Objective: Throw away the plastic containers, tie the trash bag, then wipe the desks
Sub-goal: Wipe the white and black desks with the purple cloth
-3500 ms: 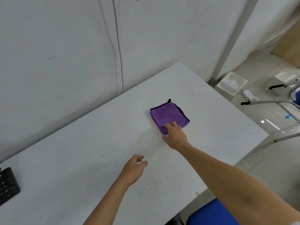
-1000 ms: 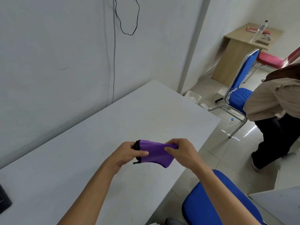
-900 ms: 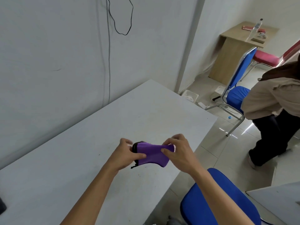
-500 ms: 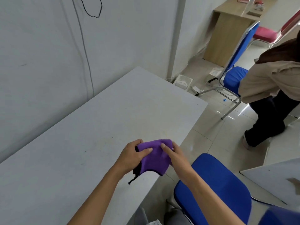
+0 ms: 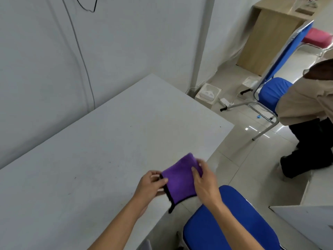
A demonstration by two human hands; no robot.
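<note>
One purple microfiber cloth with black trim, held up over the front edge of one white desk. Two blue chairs: a near chair below the hands, a far chair across the floor. One other person, cut off by the right edge. Far corner of the cloth blurred. Left hand pinching the trimmed left edge, thumb on top; right hand curled round the right side.
</note>
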